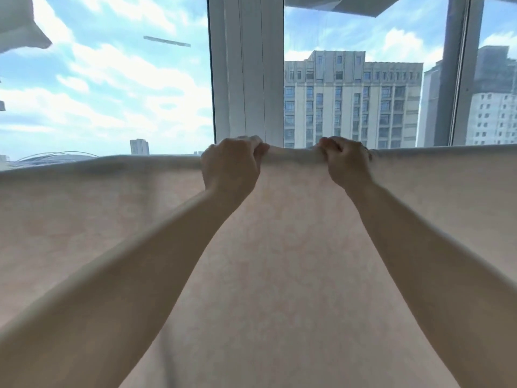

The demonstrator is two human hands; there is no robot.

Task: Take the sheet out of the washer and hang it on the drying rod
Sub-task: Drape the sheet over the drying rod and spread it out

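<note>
Forearms reach up to the sheet (279, 247), whose top fold runs left to right. Left hand (232, 166) and right hand (348, 163) grip that fold, near each other at its middle; rod hidden.

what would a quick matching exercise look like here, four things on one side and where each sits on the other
Things:
1. left hand
2. right hand
3. sheet
4. window frame post

Places or states:
A. spread wide across the lower view, top edge level
B. upright behind both hands, between the panes
C. grips the sheet's top edge, nearer the tall building
D. grips the sheet's top edge, nearer the open sky

Pairs: 1-D, 2-C, 3-A, 4-B
</note>
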